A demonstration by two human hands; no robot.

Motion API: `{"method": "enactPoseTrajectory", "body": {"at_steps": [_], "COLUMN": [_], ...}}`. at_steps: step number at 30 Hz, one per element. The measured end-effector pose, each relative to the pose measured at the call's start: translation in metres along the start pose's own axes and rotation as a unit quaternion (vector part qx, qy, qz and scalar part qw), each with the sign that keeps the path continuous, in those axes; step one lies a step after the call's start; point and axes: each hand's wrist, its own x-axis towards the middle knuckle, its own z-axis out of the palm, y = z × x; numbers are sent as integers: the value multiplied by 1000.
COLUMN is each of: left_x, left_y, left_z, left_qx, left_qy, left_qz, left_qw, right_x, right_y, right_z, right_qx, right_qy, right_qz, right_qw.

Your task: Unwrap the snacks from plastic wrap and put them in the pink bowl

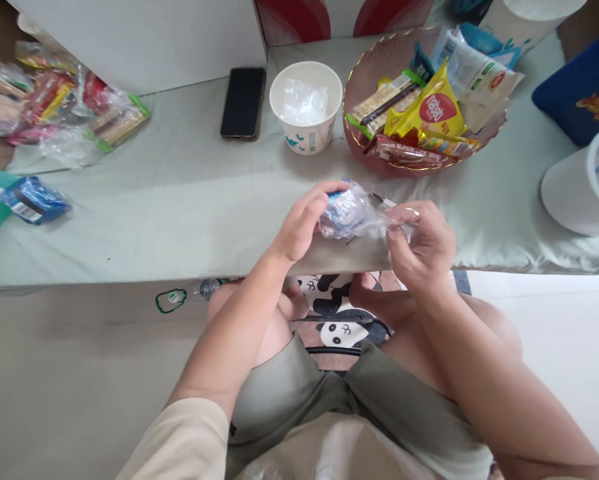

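Between my hands, above the front of the cloth-covered table, is a clear plastic bag [348, 212] with a blue-and-white package inside it. My left hand [304, 223] is wrapped round the package end. The fingers of my right hand [420, 243] pinch the bag's gathered, twisted end on the right. A small dark strip shows beside the twist; I cannot make out what it is. Behind my hands stands a white paper cup [307, 137] with clear plastic in it. To its right is a pink gold-rimmed bowl [362, 143] of packaged snacks, with a yellow packet [434, 107] on top.
A black phone [243, 103] lies left of the cup. Wrapped snacks [59, 100] and a blue packet [37, 200] are at far left. A white container [574, 193] and a dark blue bag [579, 93] stand at right. The table's front edge [129, 280] is above my legs.
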Motion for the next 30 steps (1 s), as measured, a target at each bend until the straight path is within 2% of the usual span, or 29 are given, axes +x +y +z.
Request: {"method": "enactPoseTrajectory", "body": {"at_steps": [3,7,8,10,11,13,15,16,18,21,23,25,28,30], "left_x": [4,4,2,-3,-5,-9,-11,-11,-11,-9,-9,-8,-5,-2], "left_y": [-3,-2,-1,4,7,12,15,15,13,10,9,9,11,12], "left_z": [-10,-19,-19,-17,-17,-17,-20,-22,-28,-36,-38,-36,-34,-37], "left_qx": [4,79,118,211,253,310,334,337,325,266,221,174,90,26], "left_qy": [97,187,204,226,215,131,16,-20,-36,-18,5,56,172,256], "left_qz": [-19,-74,-69,-6,40,115,132,123,99,74,64,53,21,-20], "left_qw": [995,976,969,951,943,934,933,933,940,961,973,982,981,966], "right_x": [0,1,1,3,4,5,7,7,8,8,8,8,8,7], "right_y": [0,3,3,4,5,5,5,5,6,9,11,12,13,13], "right_z": [-2,-1,-1,-1,-1,-2,-3,-4,-5,-5,-5,-5,-5,-5], "right_qx": [30,7,-5,-33,-49,-81,-103,-107,-109,-99,-92,-92,-92,-81], "right_qy": [-5,1,0,-2,-4,-2,-1,-2,-2,2,7,7,11,20], "right_qz": [21,112,136,161,159,140,125,126,136,143,136,134,144,149], "right_qw": [999,994,991,986,986,987,987,986,985,985,986,987,985,985]}}
